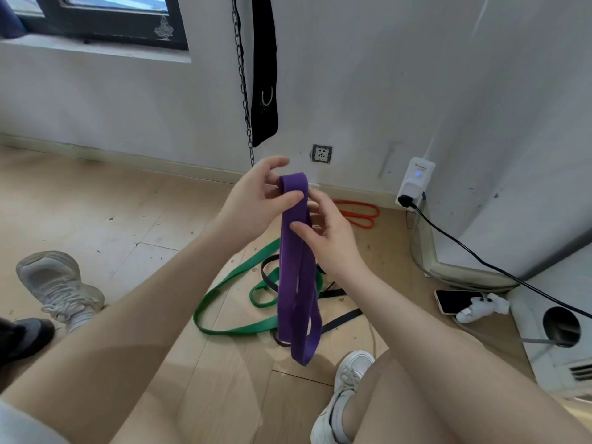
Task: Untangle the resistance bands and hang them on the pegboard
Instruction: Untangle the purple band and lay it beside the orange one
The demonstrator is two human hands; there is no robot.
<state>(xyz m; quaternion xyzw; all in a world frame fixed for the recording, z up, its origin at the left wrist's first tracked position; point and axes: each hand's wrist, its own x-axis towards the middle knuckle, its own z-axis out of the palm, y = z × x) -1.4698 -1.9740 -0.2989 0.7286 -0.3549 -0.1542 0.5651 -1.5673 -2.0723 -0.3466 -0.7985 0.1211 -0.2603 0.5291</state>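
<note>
Hanging doubled from the left hand (256, 200), whose grip pinches its top fold, the purple band (296, 277) passes under the right hand's (323, 232) thumb. Green band (224, 290), black band (339, 318) and orange band (358, 213) lie on the floor (96, 203). No legible writing.

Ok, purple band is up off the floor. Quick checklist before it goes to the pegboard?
1. Purple band held: ok, left hand pinches its top fold, right hand pinches it just below.
2. Purple band free of the floor pile: cannot tell, it hangs in front of the green band and black band.
3. Purple band untwisted: cannot tell, it hangs doubled.
4. Pegboard in view: not ok.
5. Other bands sorted: not ok, green and black cross on the floor; orange band lies by the wall.
</note>
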